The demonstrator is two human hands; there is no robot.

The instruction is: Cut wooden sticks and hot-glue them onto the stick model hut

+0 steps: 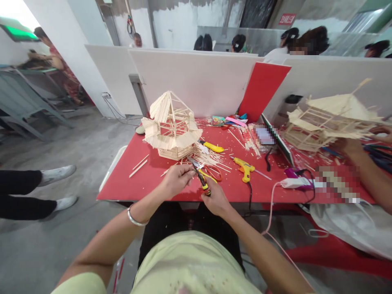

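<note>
The right hand [216,199] has its fingers wrapped round a black-and-yellow hand tool [203,183], its tip angled up toward the left hand [177,179]. The left fingers are narrowly pinched near that tip; whether anything small sits between them cannot be told.

Just beyond the hands, on the red tabletop [118,190], stands a wooden-stick pavilion model [171,128], upright, its roof only partly covered. Loose sticks [211,158] lie scattered beside its base, near a yellow utility knife [213,147] and red-handled scissors [214,173].

Farther back, clear, red-marked wrappers [251,141] hold bundles of pale sticks. A small green packet [218,121] lies near the white partition [192,83]; its contents cannot be made out. A dark-lidded cup [290,107] stands behind the second stick model [330,118], its inside hidden. The yellow glue gun [245,168] has a translucent glue stick [263,174] protruding from its rear. Below the tabletop's right edge sits a white bag [343,230], contents unseen.
</note>
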